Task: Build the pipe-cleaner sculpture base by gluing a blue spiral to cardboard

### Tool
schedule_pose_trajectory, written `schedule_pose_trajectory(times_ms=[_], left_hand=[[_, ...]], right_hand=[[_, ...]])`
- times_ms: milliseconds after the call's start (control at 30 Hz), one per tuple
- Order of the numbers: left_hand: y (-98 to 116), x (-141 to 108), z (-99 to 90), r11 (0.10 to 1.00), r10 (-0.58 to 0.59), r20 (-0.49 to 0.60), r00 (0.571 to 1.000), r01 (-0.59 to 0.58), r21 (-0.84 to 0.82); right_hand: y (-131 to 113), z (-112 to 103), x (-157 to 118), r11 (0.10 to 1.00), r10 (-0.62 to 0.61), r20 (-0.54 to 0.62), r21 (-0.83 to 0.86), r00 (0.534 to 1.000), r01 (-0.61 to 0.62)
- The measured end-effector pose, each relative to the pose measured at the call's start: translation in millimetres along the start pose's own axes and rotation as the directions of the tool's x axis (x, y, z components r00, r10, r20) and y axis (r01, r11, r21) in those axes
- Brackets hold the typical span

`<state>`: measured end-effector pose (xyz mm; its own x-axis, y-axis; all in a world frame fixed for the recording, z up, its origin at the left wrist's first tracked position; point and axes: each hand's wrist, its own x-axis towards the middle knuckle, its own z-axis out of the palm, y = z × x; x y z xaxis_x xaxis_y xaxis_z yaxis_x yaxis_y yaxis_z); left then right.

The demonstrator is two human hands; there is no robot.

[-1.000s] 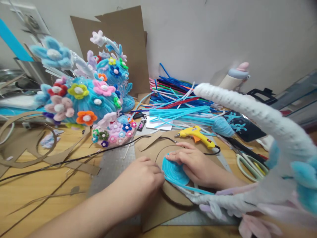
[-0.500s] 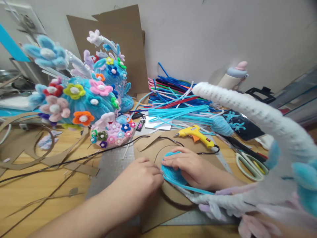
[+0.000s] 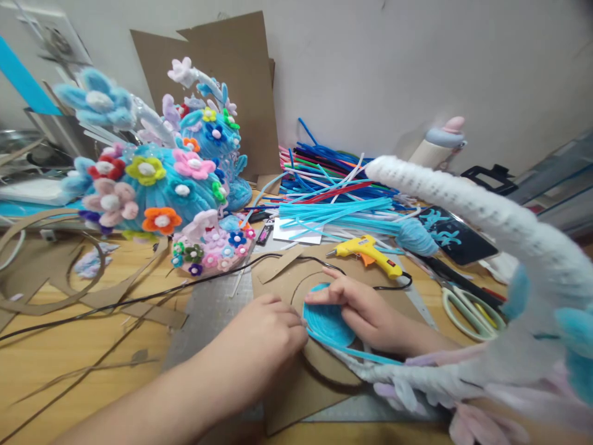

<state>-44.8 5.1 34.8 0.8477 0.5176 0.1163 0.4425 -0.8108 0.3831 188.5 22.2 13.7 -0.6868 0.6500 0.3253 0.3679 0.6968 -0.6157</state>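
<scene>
A flat blue disc of coiled pipe cleaner (image 3: 327, 318) lies on a cardboard circle (image 3: 333, 369) at the centre. From its lower left edge a loose blue strand (image 3: 365, 354) runs to the right. My left hand (image 3: 273, 324) is closed at the disc's left edge, its fingertips pinching the blue strand there. My right hand (image 3: 365, 309) rests with fingers spread on the disc's upper right, index finger lifted a little. In front of my right forearm passes a white fuzzy arched stem (image 3: 463, 191) with pink and blue petals.
Behind the hands lies a yellow glue gun (image 3: 368, 252) with a black cord. Green-handled scissors (image 3: 467, 315) are at the right. Flower-covered blue baskets (image 3: 162, 191) stand at the back left, beside cardboard rings (image 3: 41, 296). Pipe cleaners (image 3: 333, 213) are heaped at the back.
My right hand has loosened on the disc, its fingers lifting and spreading, so more of the blue coil shows. My left hand stays at the edge. The view has shifted slightly.
</scene>
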Motion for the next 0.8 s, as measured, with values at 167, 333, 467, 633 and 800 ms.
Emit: schedule_pose_trajectory(times_ms=[167, 333, 467, 633, 800], left_hand=[[0, 0, 0.5, 1.000, 0.009, -0.012, 1.000, -0.009, 0.004], [1, 1, -0.9, 1.000, 0.003, -0.001, 1.000, -0.003, -0.005], [1, 1, -2.3, 1.000, 0.000, 0.009, 1.000, 0.000, -0.011], [1, 1, -2.6, 1.000, 0.008, -0.005, 1.000, -0.008, -0.021], [1, 0, -2.3, 1.000, 0.013, -0.009, 1.000, -0.013, -0.021]], right_hand=[[-1, -2, -2, 0.998, 0.002, 0.009, 0.065, 1.000, -0.002], [1, -3, -3, 0.995, -0.096, 0.057, -0.002, 0.994, 0.096], [-2, -7, 0, 0.990, -0.138, 0.105, -0.014, 0.985, 0.140], [-8, -8, 3, 0.981, -0.088, 0.161, -0.160, 0.983, 0.114], [-10, -6, 3, 0.973, -0.078, 0.187, -0.198, 0.979, 0.115]])
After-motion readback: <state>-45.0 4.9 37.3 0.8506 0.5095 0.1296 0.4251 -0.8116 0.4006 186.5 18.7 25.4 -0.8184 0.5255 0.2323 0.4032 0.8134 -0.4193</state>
